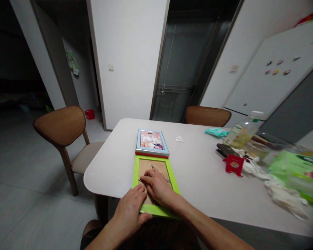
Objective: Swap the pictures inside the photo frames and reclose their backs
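Observation:
A lime-green picture frame (174, 177) lies face down at the table's near edge, its brown backing board (144, 166) facing up. Small metal clips (168, 180) sit around the board. My left hand (129, 208) grips the frame's near left corner, with the thumb at the front edge and the fingers over the board. Curled over the board, my right hand (158, 185) has its fingertips pressed together at the left clip. Just beyond, touching or nearly touching the green frame, a light-blue picture frame (138, 140) with a photo rests on a red frame (151, 155).
On the white table (195, 166) at right are a bottle (236, 135), a red card-like stand (234, 164), a dark phone-like object (226, 150), crumpled tissues and a green packet (297, 170). A scrap of tissue (179, 139) lies mid-table. Wooden chairs (64, 126) stand left and behind.

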Demonstrator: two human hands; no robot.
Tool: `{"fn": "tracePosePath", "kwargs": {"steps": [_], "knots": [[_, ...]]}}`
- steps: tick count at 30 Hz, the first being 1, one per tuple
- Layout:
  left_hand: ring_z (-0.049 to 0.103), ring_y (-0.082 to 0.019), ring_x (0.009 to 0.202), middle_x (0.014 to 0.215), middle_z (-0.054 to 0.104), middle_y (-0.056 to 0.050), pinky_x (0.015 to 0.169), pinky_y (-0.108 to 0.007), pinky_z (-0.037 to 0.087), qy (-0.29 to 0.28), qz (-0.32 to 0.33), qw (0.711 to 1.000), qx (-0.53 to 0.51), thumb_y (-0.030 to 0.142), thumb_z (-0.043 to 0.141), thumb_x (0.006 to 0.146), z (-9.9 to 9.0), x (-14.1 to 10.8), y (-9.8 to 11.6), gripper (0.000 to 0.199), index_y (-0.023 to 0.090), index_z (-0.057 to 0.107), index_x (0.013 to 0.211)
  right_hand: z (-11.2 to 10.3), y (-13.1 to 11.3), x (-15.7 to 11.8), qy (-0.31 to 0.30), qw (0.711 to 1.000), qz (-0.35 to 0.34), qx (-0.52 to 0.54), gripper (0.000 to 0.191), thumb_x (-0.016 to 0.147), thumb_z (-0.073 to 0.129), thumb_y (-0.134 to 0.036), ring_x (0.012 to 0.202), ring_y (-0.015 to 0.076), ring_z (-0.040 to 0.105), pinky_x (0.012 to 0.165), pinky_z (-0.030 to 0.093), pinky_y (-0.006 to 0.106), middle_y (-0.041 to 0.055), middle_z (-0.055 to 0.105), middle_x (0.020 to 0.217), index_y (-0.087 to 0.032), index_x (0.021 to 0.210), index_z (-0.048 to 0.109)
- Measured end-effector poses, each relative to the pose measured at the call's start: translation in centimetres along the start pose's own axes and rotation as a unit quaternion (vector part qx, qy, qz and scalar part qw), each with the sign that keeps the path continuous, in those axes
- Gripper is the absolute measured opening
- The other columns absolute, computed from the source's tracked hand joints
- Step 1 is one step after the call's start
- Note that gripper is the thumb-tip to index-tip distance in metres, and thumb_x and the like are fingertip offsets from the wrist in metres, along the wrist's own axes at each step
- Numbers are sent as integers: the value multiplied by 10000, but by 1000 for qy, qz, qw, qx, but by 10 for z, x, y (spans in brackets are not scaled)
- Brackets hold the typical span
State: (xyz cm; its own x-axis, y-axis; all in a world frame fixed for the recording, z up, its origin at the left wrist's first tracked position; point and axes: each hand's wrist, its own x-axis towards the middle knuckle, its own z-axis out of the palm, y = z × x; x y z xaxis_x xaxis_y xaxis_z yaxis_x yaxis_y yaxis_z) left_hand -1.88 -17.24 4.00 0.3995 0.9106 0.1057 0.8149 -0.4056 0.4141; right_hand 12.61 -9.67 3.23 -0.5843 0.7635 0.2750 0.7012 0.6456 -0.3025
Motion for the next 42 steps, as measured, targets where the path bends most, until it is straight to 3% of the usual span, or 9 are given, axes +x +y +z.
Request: {"fn": "tracePosePath", "kwargs": {"steps": [4,7,10,16,22,26,31,36,42], "knots": [[356,-209,1170,1234,455,-86,981,-352,292,-5,-2,1000,-3,309,637,634,-1,-1,1,411,170,515,1001,-3,21,15,63,993,99,5,224,758,426,-192,840,157,475,739,326,258,71,584,884,-157,896,599],[353,-207,1173,1242,445,-90,983,-347,288,-4,-4,1000,0,303,648,625,-1,-1,1,398,167,518,976,-7,36,27,37,986,161,-11,211,740,422,-197,659,136,498,609,322,229,53,605,693,-146,694,621],[352,-208,1174,1244,442,-93,983,-343,290,-6,-8,1000,2,294,653,623,-1,0,1,365,166,525,940,-11,42,33,0,989,151,2,230,713,431,-194,516,103,466,500,274,209,15,572,539,-152,563,600],[347,-206,1177,1246,438,-102,986,-326,290,-14,-13,1000,3,280,661,620,-4,0,4,353,151,528,921,-11,39,41,-25,992,123,20,151,659,480,-162,563,99,499,527,288,186,-6,608,587,-174,597,617],[343,-205,1180,1248,437,-102,991,-331,284,-11,-14,1000,5,287,664,617,-2,-1,3,363,145,537,926,4,48,57,25,979,200,-7,174,716,477,-261,646,135,533,549,293,217,45,641,710,-177,719,629],[333,-210,1185,1262,414,-125,998,-346,272,-22,-18,1000,13,289,657,621,-2,1,3,514,110,479,1069,8,59,64,47,967,251,-21,197,694,519,-343,634,149,529,520,276,228,57,629,696,-168,685,606],[335,-219,1183,1266,407,-131,995,-354,274,-29,-32,999,11,282,632,635,-3,2,5,564,100,440,1134,9,66,70,62,956,287,-20,166,649,571,-340,631,149,534,514,280,222,44,626,684,-175,665,592],[335,-215,1184,1274,396,-130,995,-347,267,-23,-39,999,2,282,633,622,-4,0,5,600,107,421,1156,10,65,69,84,953,292,0,160,654,555,-324,587,142,534,498,289,217,40,620,633,-171,616,583],[285,-238,1209,1286,382,-118,1005,-440,187,-40,-25,999,10,291,653,598,-1,0,9,444,156,517,998,-4,67,46,114,962,246,45,190,716,452,-280,586,113,541,540,337,196,12,628,639,-175,636,589]]}}
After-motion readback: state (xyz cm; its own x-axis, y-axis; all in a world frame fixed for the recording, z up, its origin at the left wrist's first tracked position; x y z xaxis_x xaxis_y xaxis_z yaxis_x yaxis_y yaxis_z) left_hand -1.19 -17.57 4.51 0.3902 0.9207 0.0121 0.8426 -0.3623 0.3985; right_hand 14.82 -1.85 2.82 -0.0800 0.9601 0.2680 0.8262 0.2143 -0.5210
